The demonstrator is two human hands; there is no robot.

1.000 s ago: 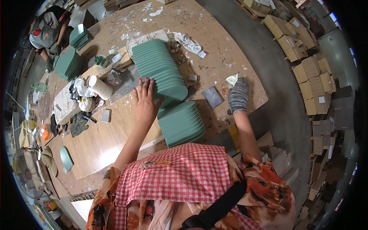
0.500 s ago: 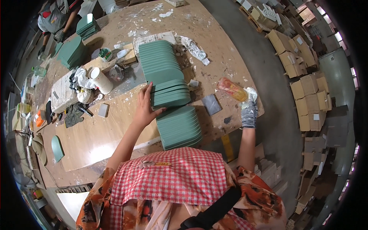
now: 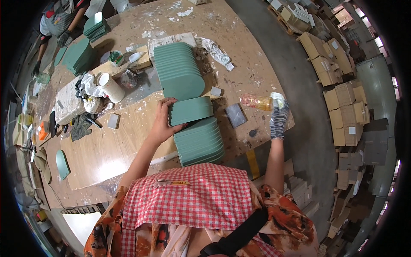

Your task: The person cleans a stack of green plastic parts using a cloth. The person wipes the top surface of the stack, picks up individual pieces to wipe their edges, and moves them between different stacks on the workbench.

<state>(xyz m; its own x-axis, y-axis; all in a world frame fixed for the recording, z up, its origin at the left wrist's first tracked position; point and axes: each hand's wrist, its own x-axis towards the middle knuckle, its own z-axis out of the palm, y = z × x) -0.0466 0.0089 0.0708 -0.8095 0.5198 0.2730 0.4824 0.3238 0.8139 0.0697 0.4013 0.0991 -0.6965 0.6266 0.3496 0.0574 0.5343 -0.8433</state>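
1. The left hand is bare and pinches the middle bundle of green panels, at 3 o'clock from the palm: fingers at its far side, thumb at its near side. If this grip loosens, I think the panels could spread or slide.
2. The right hand, in a striped glove, is closed on a white cloth, at 12 o'clock from it. I cannot tell whether it also grips the bottle, at about 10 o'clock, whose one end meets the cloth. A weak hold could let it roll; if it is uncapped, liquid may spill toward the grey pad.
3. The far row is between 11 and 12 o'clock from the bundle, the near row at 6 o'clock. A careless push of the bundle might disturb either row on the bench.
4. Compared with half a second ago, the gaps inside the bundle have closed, and the bottle, which slanted toward 10 o'clock, now points nearly to 9.
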